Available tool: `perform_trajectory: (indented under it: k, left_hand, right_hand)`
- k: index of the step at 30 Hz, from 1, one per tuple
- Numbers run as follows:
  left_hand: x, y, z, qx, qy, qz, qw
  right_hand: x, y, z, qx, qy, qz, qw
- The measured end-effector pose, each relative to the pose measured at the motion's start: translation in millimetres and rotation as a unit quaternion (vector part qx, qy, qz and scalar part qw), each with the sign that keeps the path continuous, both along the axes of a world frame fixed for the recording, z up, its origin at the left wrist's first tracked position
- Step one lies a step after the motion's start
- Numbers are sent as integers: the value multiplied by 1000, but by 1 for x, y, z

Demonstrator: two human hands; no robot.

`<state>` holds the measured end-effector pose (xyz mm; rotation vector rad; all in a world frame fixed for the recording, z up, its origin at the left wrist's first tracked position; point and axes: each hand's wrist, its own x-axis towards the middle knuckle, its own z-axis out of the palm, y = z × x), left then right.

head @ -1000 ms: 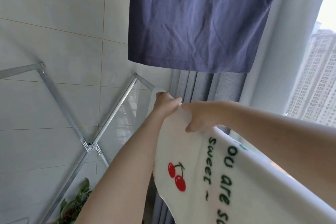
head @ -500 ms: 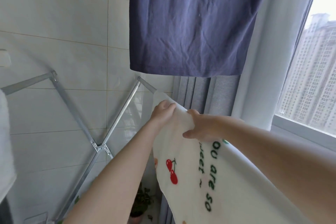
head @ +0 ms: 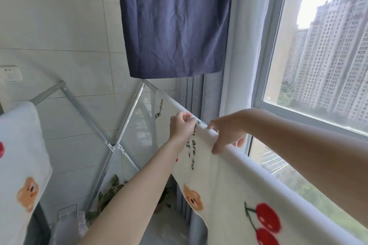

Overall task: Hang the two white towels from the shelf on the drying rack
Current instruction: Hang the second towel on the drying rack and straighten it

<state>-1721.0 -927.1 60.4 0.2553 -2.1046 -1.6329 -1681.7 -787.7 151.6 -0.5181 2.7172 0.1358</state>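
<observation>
The white fleece towel printed with cherries, a bear and dark lettering (head: 229, 181) lies draped over the right-hand rail of the silver metal X-frame drying rack (head: 127, 123), with most of the visible cloth hanging on the near side. The left hand (head: 182, 126) pinches the fabric at the fold on top of the rail; the right hand (head: 227, 135) curls over the fold just beside it, fingers closed on the cloth. The likely risk is uneven drape: if both hands let go while the near side outweighs the far side, the soft cloth could slide off the smooth rail. A second white printed towel (head: 20, 157) already hangs on the left rail.
</observation>
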Motion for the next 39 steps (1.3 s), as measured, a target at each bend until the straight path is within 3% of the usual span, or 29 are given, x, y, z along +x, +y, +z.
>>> perform_trajectory:
  k: [5, 11, 16, 24, 29, 33, 36, 39]
  left_hand:
    - [78, 58, 6, 3, -21, 7, 1000]
    - [169, 122, 8, -8, -24, -36, 999]
    - [236, 168, 4, -41, -17, -25, 999]
    - [318, 226, -15, 18, 15, -120, 993]
    - [334, 245, -23, 103, 28, -92, 990]
    - [337, 251, -19, 119, 52, -33, 991]
    - [345, 253, -21, 118, 84, -25, 989]
    - [360, 248, -33, 144, 81, -69, 984]
  right_hand:
    - [80, 63, 13, -7, -27, 1, 1000]
    - [166, 135, -1, -108, -84, -40, 990]
    - [217, 182, -9, -182, -56, -46, 981]
    - [274, 223, -23, -179, -21, -34, 983]
    - [293, 225, -31, -190, 109, -10, 976]
    - [301, 226, -32, -183, 127, -21, 975]
    - [303, 240, -34, -258, 85, -36, 962]
    - [304, 266, -50, -458, 18, -67, 886]
